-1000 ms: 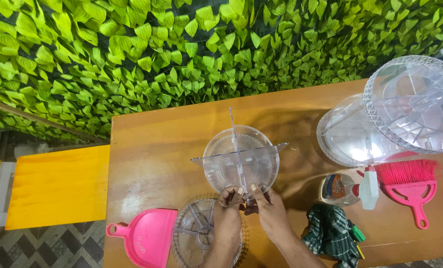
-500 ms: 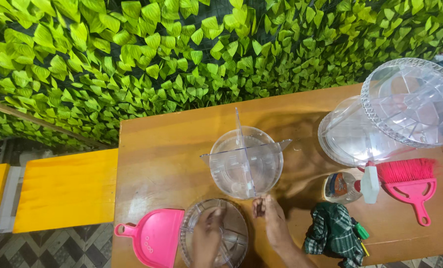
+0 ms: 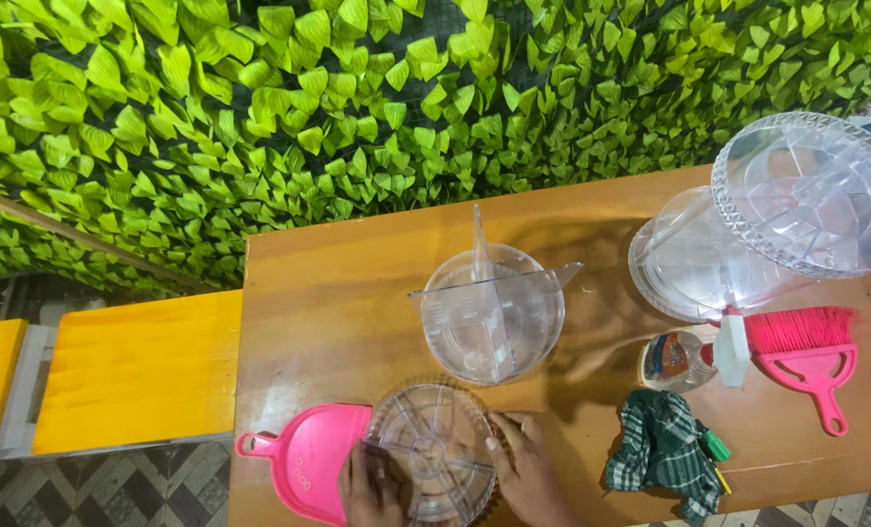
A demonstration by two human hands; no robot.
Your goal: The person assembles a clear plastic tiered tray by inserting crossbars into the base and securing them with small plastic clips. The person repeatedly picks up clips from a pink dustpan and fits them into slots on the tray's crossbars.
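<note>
From the head camera, looking down, a clear round plastic tray [image 3: 433,451] with spokes like a wheel sits at the near edge of the wooden table [image 3: 357,293]. Both hands are on it. The left hand [image 3: 372,485] is under or behind the clear plastic at the tray's near left side, and I can see it through the plastic. The right hand [image 3: 525,468] is at the right rim, fingers curled against the edge. Both hands look closed lightly around the rim, though I cannot tell how tight the hold is. The tray looks light and stiff, and its smooth plastic could be slippery, so the bumpy rim is a good place to hold it, one hand on each side. It looks thin, and I think it could crack if dropped or squeezed hard. Its left edge lies over a pink dustpan [image 3: 308,459]. Just behind the tray stands a clear round bowl with dividers [image 3: 494,312]. Farther right are a clear lid [image 3: 684,263], a big clear patterned dish [image 3: 816,190], a spray bottle [image 3: 689,356], a pink brush [image 3: 811,356] and a green checked cloth [image 3: 660,449]. A green leaf wall [image 3: 406,98] is behind the table.
</note>
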